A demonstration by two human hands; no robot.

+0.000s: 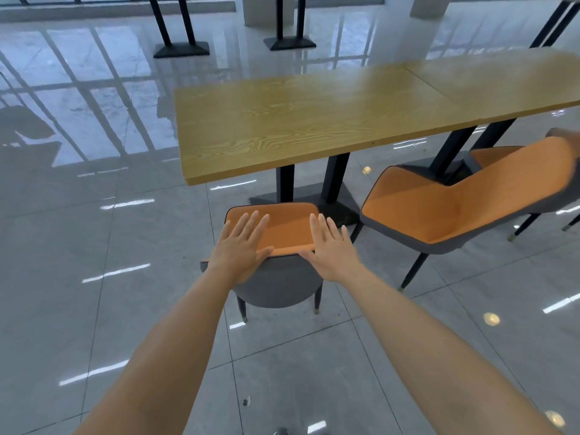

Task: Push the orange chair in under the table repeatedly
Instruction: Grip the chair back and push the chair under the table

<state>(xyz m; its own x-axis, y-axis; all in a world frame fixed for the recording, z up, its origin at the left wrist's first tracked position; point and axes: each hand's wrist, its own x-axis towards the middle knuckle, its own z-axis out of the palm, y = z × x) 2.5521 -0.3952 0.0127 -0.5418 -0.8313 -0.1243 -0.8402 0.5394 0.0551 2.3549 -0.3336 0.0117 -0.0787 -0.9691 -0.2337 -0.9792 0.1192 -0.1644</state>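
Observation:
An orange chair [287,227] with a grey back and dark legs stands in front of me, its seat facing the wooden table [298,120]. The seat's far edge lies close to the table's near edge. My left hand [241,243] rests flat on the top of the backrest at its left side, fingers spread. My right hand [329,246] lies flat at the right side of the backrest top, fingers spread too. Neither hand curls around the chair.
A second orange chair [439,205] stands to the right, turned at an angle, partly under the adjoining table [502,80]. The table's black pedestal base [332,202] sits behind the chair. More black table bases [180,48] stand far back on the glossy tiled floor.

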